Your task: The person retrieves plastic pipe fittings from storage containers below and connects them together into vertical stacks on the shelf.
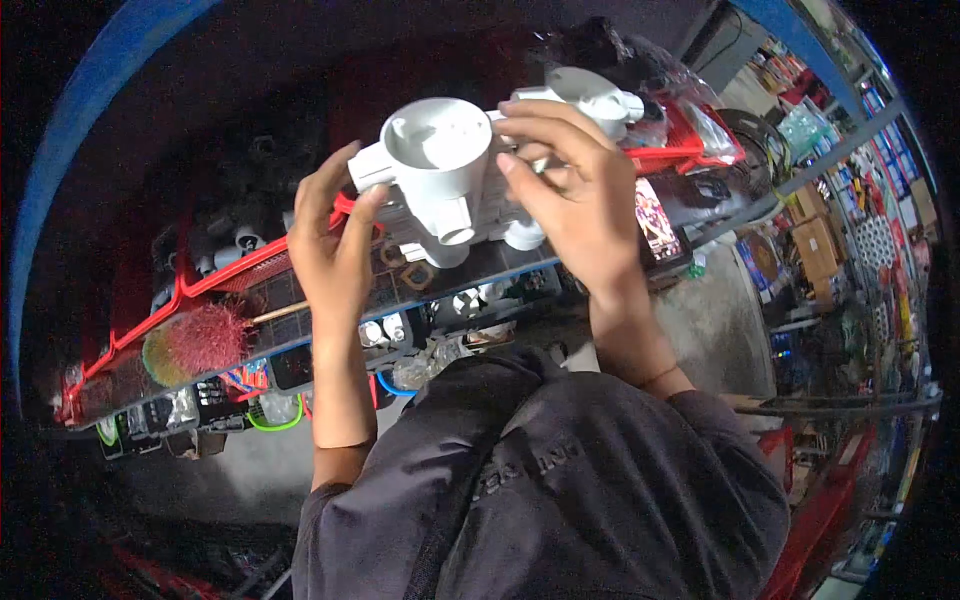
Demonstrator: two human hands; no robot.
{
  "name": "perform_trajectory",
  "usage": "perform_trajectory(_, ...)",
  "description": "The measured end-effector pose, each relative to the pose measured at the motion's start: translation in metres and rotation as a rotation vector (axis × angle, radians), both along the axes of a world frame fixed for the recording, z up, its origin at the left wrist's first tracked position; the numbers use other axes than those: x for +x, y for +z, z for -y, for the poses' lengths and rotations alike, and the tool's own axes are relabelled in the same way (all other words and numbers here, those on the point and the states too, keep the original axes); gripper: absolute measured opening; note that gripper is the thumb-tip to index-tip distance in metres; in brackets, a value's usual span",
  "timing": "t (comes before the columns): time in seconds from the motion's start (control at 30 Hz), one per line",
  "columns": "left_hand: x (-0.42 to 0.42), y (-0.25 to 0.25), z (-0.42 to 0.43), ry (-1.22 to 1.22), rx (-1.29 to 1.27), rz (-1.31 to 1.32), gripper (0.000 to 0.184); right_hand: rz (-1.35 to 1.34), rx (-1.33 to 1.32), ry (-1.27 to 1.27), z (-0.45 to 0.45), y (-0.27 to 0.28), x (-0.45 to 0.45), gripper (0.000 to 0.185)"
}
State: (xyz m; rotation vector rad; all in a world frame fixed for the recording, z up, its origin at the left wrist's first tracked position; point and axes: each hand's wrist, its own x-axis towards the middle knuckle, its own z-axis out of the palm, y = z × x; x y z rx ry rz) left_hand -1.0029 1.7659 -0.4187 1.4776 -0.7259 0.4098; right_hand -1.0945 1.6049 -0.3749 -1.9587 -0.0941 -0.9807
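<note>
White cup-shaped fitting [438,178], held mouth toward the viewer above the tabletop [277,338].
From left: the left hand [338,250] holds the fitting's left side stub between thumb and fingers, narrowly spaced; the fitting is between both hands, its round mouth facing the viewer and a short spout below; the right hand [590,190] has bent, moderately parted fingers at the fitting's right side, grip firmness cannot be told; a second white fitting [590,92] is beyond that hand. Handling, as judged: light, stiff plastic, smooth enough to slip or rotate, not notably fragile, though the rim may flex. Recommended hold: opposed side stubs or outer wall, light even pressure.
</note>
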Motion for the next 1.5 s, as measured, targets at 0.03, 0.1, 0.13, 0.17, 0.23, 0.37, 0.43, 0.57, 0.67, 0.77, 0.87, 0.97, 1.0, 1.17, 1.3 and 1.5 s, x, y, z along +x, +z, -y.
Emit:
perform_trajectory(0.03,-0.001,0.000,0.001,-0.010,0.005,-0.004,0.033,-0.011,-0.044,-0.026,0.007,0.003,-0.013,0.017)
perform_trajectory(0.1,-0.002,0.001,0.001,0.023,0.010,-0.010,0.033,-0.239,0.197,-0.106,0.027,0.003,-0.051,0.015)
perform_trajectory(0.13,0.000,0.001,0.000,0.043,0.043,0.022,0.033,-0.228,0.237,-0.256,0.058,-0.001,-0.071,0.012)
perform_trajectory(0.17,0.000,0.001,0.001,0.040,0.039,0.017,0.033,-0.301,0.183,-0.330,0.089,-0.012,-0.078,0.012)
perform_trajectory(0.23,-0.002,0.002,0.000,0.050,0.040,0.012,0.034,-0.371,0.111,-0.364,0.155,-0.049,-0.078,0.015)
perform_trajectory(0.37,-0.005,0.004,0.000,0.039,0.047,0.044,0.036,-0.280,-0.338,-0.419,0.307,-0.191,-0.064,0.034)
perform_trajectory(0.43,-0.006,0.005,-0.002,0.030,0.141,0.073,0.043,-0.441,-0.356,-0.586,0.296,-0.190,-0.054,0.037)
perform_trajectory(0.57,-0.008,0.005,0.001,0.066,0.051,0.032,0.050,-0.827,-0.304,-0.765,0.274,-0.182,-0.036,0.062)
perform_trajectory(0.67,-0.014,0.009,-0.007,0.075,-0.092,0.021,0.052,-0.953,-0.418,-0.797,0.277,-0.188,-0.025,0.069)
perform_trajectory(0.77,-0.020,0.008,-0.024,0.166,-0.145,-0.042,0.048,-0.931,-0.400,-0.790,0.276,-0.189,-0.023,0.067)
perform_trajectory(0.87,-0.026,0.004,-0.039,0.243,-0.194,-0.016,0.045,-0.909,-0.441,-0.805,0.276,-0.189,-0.022,0.068)
perform_trajectory(0.97,-0.034,0.000,-0.052,0.287,-0.285,-0.099,0.043,-0.788,-0.575,-0.843,0.279,-0.195,-0.022,0.069)
perform_trajectory(1.0,-0.034,-0.003,-0.056,0.297,-0.297,-0.092,0.042,-0.774,-0.589,-0.862,0.281,-0.199,-0.022,0.069)
perform_trajectory(1.17,-0.035,-0.010,-0.072,0.365,-0.361,-0.040,0.039,-0.873,-0.515,-0.843,0.286,-0.198,-0.018,0.073)
perform_trajectory(1.3,-0.040,-0.011,-0.077,0.386,-0.426,0.012,0.035,-0.861,-0.506,-0.865,0.297,-0.211,-0.017,0.068)
perform_trajectory(1.5,-0.047,-0.004,-0.084,0.429,-0.434,0.206,0.031,-0.176,0.243,-0.460,0.231,-0.100,-0.066,0.027)
